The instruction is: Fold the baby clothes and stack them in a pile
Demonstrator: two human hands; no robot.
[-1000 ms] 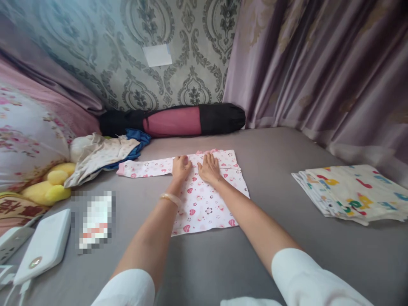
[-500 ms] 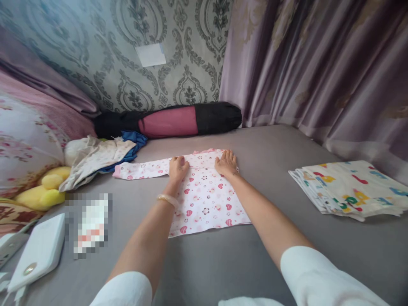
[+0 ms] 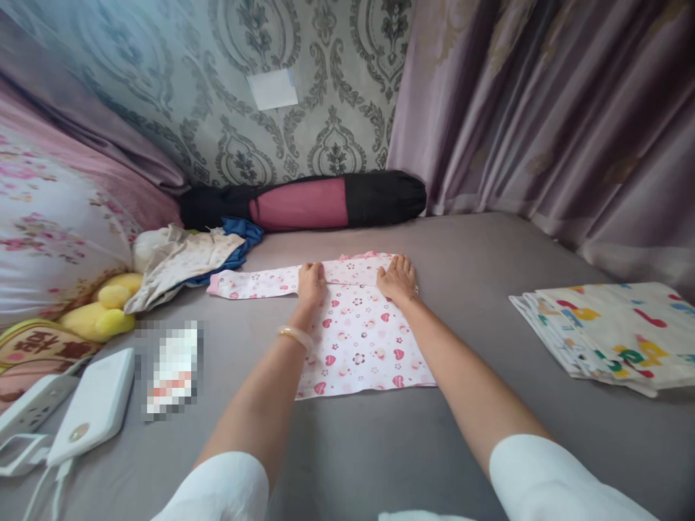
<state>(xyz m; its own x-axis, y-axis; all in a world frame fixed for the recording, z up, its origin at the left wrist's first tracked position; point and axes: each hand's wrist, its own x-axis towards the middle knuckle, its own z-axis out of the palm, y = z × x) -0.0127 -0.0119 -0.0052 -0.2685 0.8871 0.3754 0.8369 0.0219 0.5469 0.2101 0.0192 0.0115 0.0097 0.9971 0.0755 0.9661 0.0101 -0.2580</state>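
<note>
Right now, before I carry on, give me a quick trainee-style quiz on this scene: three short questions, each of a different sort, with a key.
1. Multiple choice: What does the right grip rest on?
A) the floral pillow
B) the heart-print garment
C) the yellow plush toy

2. True or false: The left arm wears a pale bracelet.

3. Fill in the blank: From the wearer's view, the folded cloths lie to the ____ of the heart-print garment.

Key: 1. B; 2. true; 3. right.
</note>
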